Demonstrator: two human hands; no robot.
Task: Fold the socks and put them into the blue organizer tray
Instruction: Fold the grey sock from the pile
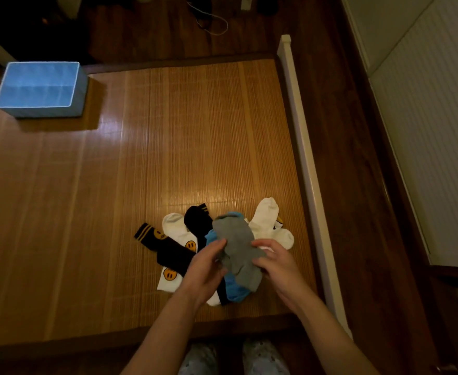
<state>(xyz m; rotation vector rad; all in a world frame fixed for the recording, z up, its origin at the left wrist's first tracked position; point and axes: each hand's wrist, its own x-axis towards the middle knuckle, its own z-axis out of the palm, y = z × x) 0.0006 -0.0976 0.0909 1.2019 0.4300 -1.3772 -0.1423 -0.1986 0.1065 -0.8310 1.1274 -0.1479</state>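
A pile of socks lies near the front edge of a bamboo mat (168,147). On top is a grey sock (236,244), and both my hands grip it: my left hand (205,269) on its left side, my right hand (275,262) on its right. Under it lie a blue sock (233,289), black socks with yellow smiley faces (168,249) and white socks (265,217). The blue organizer tray (37,86) stands far off at the mat's back left corner, with nothing visible inside it.
A white rail (303,158) runs along the mat's right edge, with dark wooden floor beyond it. Cables (211,20) lie on the floor past the mat's far end. A white ribbed panel (425,117) fills the right side. My slippered feet (236,355) show at the bottom.
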